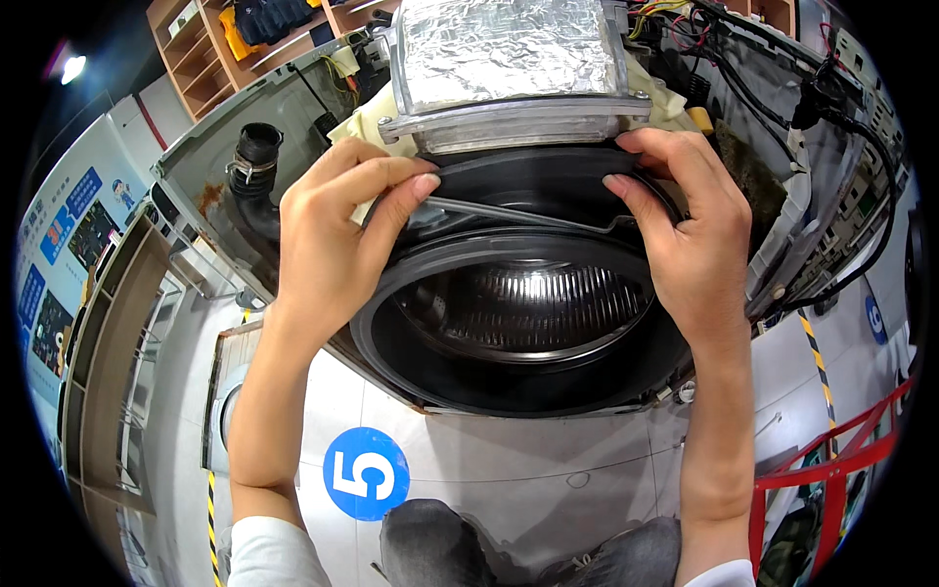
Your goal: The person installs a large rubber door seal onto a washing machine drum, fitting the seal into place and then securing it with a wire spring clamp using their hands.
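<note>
The black rubber door gasket [523,174] of an opened washing machine lies between my hands. My left hand [333,220] pinches its upper edge on the left between thumb and fingers. On the right, my right hand [696,215] pinches the same edge, thumb below and index finger above. A thin grey metal rod [518,209] runs across just under the gasket's upper part, between the two thumbs; how it is fixed I cannot tell. Below is the round opening with the ribbed steel drum [528,305] inside. A foil-covered metal housing [509,54] sits directly above the gasket.
A black hose [257,161] with a clamp stands at the left inside the cabinet. Black cables [773,103] hang along the right. A red metal frame [831,479] stands lower right, a wooden shelf unit [103,362] at left. My knees [435,543] are below the machine.
</note>
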`<action>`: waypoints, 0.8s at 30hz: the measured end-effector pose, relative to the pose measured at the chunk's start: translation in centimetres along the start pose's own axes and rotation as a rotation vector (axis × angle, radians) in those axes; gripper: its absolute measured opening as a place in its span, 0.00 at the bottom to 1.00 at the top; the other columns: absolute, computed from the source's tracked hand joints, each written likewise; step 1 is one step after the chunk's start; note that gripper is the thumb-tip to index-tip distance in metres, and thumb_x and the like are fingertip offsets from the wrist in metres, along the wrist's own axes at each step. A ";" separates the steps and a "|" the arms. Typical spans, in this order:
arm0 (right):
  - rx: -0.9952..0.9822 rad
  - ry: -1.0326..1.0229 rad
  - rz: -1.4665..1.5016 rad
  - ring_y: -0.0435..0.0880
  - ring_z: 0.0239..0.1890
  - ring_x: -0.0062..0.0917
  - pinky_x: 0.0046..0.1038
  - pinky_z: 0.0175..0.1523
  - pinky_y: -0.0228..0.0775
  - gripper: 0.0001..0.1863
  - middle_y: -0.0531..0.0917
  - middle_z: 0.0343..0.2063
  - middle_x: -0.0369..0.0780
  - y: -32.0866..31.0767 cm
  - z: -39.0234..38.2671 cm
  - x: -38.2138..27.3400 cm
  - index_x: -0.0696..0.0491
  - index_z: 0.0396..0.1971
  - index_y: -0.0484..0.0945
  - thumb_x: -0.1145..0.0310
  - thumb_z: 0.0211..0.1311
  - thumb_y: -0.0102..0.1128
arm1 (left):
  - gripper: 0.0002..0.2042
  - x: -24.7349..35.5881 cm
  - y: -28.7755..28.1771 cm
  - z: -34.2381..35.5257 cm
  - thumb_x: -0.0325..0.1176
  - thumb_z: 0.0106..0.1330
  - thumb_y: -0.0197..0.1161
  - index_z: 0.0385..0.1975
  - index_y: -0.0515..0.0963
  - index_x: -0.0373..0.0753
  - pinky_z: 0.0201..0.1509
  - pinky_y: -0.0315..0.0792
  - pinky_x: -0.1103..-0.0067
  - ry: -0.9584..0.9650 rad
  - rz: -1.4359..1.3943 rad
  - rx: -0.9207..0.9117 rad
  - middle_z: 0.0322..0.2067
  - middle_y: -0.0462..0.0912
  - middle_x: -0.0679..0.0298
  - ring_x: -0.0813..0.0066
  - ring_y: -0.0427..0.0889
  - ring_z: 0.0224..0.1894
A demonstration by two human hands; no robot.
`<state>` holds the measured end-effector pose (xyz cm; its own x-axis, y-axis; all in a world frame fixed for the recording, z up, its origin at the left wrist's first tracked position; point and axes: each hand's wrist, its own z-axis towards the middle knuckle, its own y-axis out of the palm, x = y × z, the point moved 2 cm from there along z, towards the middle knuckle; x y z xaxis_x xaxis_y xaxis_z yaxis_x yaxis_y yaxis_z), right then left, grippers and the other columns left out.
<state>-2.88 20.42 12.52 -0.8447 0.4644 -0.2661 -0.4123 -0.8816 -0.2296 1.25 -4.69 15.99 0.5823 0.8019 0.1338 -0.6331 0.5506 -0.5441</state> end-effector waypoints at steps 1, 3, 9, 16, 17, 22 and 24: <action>0.004 0.009 0.003 0.82 0.37 0.36 0.30 0.41 0.73 0.15 0.82 0.36 0.42 0.0 0.0 0.0 0.57 0.41 0.78 0.78 0.51 0.68 | 0.06 -0.1 -0.2 0.2 0.28 0.58 0.69 0.33 0.84 0.33 0.32 0.72 0.79 -0.003 -0.025 0.015 0.27 0.80 0.62 0.71 0.78 0.27; 0.071 0.036 0.079 0.83 0.37 0.33 0.28 0.44 0.73 0.15 0.82 0.36 0.41 -0.5 -0.1 0.0 0.58 0.41 0.78 0.77 0.52 0.68 | 0.05 0.1 0.0 0.4 0.26 0.59 0.69 0.33 0.85 0.33 0.34 0.72 0.80 -0.052 -0.040 0.018 0.27 0.80 0.61 0.73 0.78 0.28; 0.144 0.333 0.147 0.81 0.36 0.20 0.22 0.45 0.72 0.07 0.83 0.32 0.36 -5.2 -3.7 2.4 0.59 0.38 0.79 0.75 0.62 0.62 | 0.14 2.2 -0.2 -3.3 0.25 0.60 0.65 0.46 0.77 0.32 0.44 0.70 0.75 0.087 0.252 0.264 0.39 0.78 0.57 0.64 0.76 0.38; -0.036 0.484 0.063 0.84 0.33 0.31 0.27 0.40 0.73 0.07 0.84 0.33 0.43 -6.0 -6.8 5.7 0.60 0.35 0.81 0.73 0.60 0.62 | 0.09 7.7 5.5 -8.4 0.25 0.63 0.60 0.41 0.77 0.31 0.46 0.72 0.74 -0.020 -0.144 -0.189 0.33 0.81 0.55 0.62 0.79 0.39; -0.025 0.468 0.056 0.84 0.33 0.32 0.27 0.41 0.74 0.07 0.83 0.33 0.43 -5.9 -6.8 5.9 0.61 0.35 0.81 0.73 0.59 0.62 | 0.09 8.0 7.7 -8.1 0.26 0.64 0.60 0.41 0.77 0.31 0.47 0.72 0.74 -0.136 -0.242 -0.254 0.36 0.82 0.55 0.63 0.80 0.41; -0.066 0.458 0.004 0.81 0.39 0.46 0.36 0.45 0.72 0.08 0.82 0.36 0.47 -5.1 -8.6 7.1 0.60 0.37 0.80 0.73 0.59 0.61 | 0.18 8.8 14.8 -7.1 0.38 0.73 0.54 0.56 0.70 0.35 0.63 0.66 0.68 -0.480 -1.285 -0.012 0.51 0.78 0.60 0.66 0.75 0.56; -0.055 0.409 0.052 0.80 0.41 0.46 0.37 0.45 0.71 0.10 0.80 0.37 0.48 -5.0 -10.0 7.4 0.59 0.41 0.78 0.74 0.59 0.61 | 0.20 8.9 15.4 -7.2 0.41 0.74 0.52 0.59 0.68 0.36 0.64 0.65 0.65 -0.611 -1.361 -0.015 0.54 0.77 0.60 0.66 0.73 0.58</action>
<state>-3.70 29.08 2.34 -0.6541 0.4238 -0.6266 -0.3440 -0.9043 -0.2526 0.34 9.29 2.83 0.4067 -0.3387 0.8485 0.2134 0.9383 0.2723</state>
